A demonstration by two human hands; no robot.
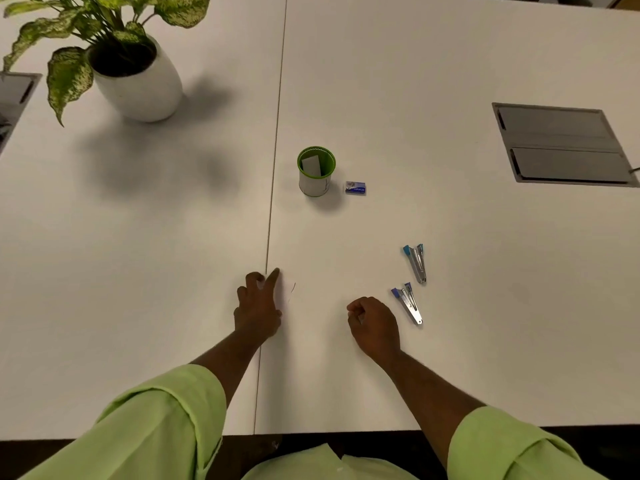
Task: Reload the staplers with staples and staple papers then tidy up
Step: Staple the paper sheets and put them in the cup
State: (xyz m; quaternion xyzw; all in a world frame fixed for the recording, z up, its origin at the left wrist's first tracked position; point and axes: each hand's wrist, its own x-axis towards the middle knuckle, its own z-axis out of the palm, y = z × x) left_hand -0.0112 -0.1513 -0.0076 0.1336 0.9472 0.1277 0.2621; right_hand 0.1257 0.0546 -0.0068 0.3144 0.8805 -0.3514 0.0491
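- Resting on the white table (450, 81), the left hand (258, 306) lies with its fingers loosely spread, the forefinger stretched far and the thumb side touching a small white paper (285, 292); whether it pinches the sheet or only presses on it, I cannot tell.
- The paper is hard to make out against the table, just right of the seam (275, 168) that runs from near to far.
- The right hand (374, 327) is curled into a loose fist, fingertips drawn together near the thumb; something small and pale may sit between them, but it is too small to tell.
- Just right of that hand lies a stapler (408, 302) with purple ends, hinged open, apart from the hand.
- A second stapler (416, 262) with blue ends lies a little farther and right, also open, not touching the first.
- Farther off, near the seam, stands a green cup (316, 173) with a pale card upright inside.
- A small blue staple box (355, 188) lies just right of the cup, apart from it.
- A plant (104, 26) in a white pot (142, 88) stands far left.
- A grey hatch (561, 145) is set in the table, far right.
- Green sleeves (156, 420) cover both forearms near the table's near edge.
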